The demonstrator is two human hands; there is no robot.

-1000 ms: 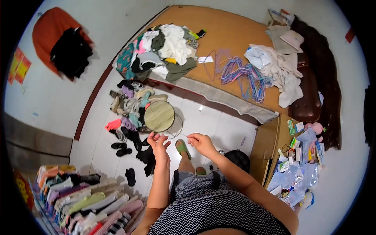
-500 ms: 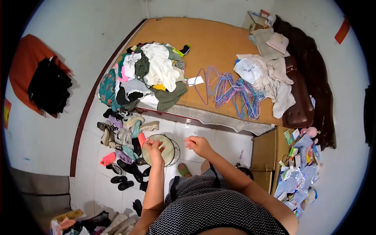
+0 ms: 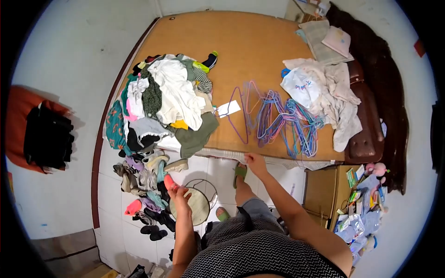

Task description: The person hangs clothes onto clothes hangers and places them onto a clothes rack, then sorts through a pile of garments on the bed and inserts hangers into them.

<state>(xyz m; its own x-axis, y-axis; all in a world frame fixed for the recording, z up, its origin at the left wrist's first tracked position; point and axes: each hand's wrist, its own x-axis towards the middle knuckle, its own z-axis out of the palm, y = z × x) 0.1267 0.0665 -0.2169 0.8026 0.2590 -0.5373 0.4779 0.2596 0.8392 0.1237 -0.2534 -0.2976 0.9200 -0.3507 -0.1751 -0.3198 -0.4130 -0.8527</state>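
My left hand point(image 3: 180, 196) hangs over the round stool point(image 3: 197, 208) and the shoes beside it, empty and open with the fingers apart. My right hand point(image 3: 256, 165) is at the front edge of the bed point(image 3: 232, 32), its fingers curled together with nothing visible in them. Just beyond it on the bed lie a purple hanger point(image 3: 238, 115) and a pile of blue, pink and purple hangers point(image 3: 289, 123). A white card point(image 3: 228, 109) lies by the purple hanger. To the left is a large heap of clothes point(image 3: 174, 92).
Many shoes point(image 3: 146, 178) cover the floor left of the stool. Pale clothes point(image 3: 340, 95) and a brown leather cushion point(image 3: 366, 123) lie at the bed's right. A cardboard box point(image 3: 322, 187) and a cluttered surface with packets point(image 3: 364, 211) stand at the right.
I have moved nearer the bed, one green slipper now forward by its edge. My right hand has reached forward to the bed's edge. My left hand remains over the stool.
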